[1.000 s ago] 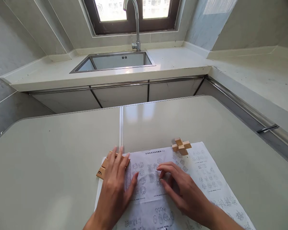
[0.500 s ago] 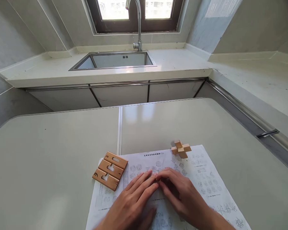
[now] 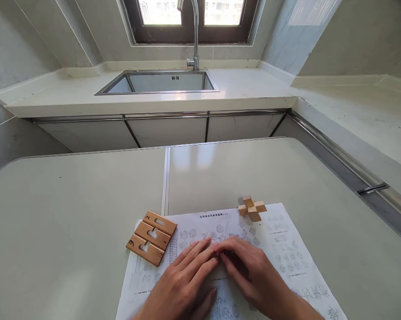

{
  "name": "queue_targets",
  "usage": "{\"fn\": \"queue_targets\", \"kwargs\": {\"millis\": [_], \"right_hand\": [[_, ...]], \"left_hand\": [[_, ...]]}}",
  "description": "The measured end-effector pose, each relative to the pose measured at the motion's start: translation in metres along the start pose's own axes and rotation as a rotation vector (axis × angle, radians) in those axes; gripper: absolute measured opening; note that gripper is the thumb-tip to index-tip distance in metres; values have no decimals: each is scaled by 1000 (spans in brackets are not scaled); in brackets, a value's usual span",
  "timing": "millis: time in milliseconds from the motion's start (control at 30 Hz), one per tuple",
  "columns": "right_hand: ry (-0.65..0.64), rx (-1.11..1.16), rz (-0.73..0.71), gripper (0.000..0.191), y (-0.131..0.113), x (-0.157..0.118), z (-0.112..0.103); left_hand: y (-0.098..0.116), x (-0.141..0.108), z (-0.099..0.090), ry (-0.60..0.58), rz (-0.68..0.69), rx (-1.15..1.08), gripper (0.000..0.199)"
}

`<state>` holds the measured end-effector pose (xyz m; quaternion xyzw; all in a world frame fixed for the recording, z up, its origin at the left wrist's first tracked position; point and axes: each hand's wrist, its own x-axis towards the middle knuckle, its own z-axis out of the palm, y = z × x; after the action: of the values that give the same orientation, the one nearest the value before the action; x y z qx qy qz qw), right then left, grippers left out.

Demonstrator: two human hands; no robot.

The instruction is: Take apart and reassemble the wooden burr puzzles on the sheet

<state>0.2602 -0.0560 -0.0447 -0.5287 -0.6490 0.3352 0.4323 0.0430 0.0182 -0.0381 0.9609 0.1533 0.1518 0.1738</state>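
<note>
My left hand (image 3: 183,278) lies flat on a printed sheet of paper (image 3: 283,280), fingers stretched out and holding nothing. My right hand (image 3: 253,273) rests on the same sheet with its fingers curled and its thumb and index tips close together. No object shows at those tips, though the palm side is hidden. The fingertips of both hands meet near the middle of the sheet. Left of my left hand, a wooden puzzle of three slotted, numbered pieces (image 3: 160,241) overlaps the paper's edge. Beyond my right hand, a cross-shaped wooden burr puzzle (image 3: 252,208) stands at the paper's top edge.
The paper carries small line diagrams and lies on a pale table (image 3: 70,213) with a seam down its middle. Past the table are a counter (image 3: 247,82), a sink (image 3: 167,92) and a tap (image 3: 196,40) below a window. Another counter (image 3: 360,106) runs along the right.
The view has shifted very slightly. Both hands keep nearly the same pose, and the puzzles and paper stay in place on the table.
</note>
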Motion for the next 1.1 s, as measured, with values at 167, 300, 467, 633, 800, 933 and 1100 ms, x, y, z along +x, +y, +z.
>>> {"fn": "queue_targets", "kwargs": {"millis": [167, 300, 467, 633, 800, 933, 1100], "right_hand": [[-7, 13, 5, 27, 1, 0, 0], [-10, 11, 17, 28, 3, 0, 1], [-6, -4, 21, 28, 2, 0, 1], [4, -10, 7, 27, 1, 1, 0], [3, -5, 9, 27, 0, 1, 0], [0, 3, 14, 27, -2, 2, 0], [-8, 11, 15, 29, -1, 2, 0]], "left_hand": [[0, -1, 1, -6, -3, -2, 53], [-1, -1, 1, -10, 1, -2, 52], [-1, -1, 0, -9, 1, 1, 54], [-2, -1, 3, -2, -3, -6, 54], [-1, -1, 1, 2, -20, -32, 56], [0, 0, 0, 2, -17, -39, 56], [0, 0, 0, -18, -20, -31, 57]]}}
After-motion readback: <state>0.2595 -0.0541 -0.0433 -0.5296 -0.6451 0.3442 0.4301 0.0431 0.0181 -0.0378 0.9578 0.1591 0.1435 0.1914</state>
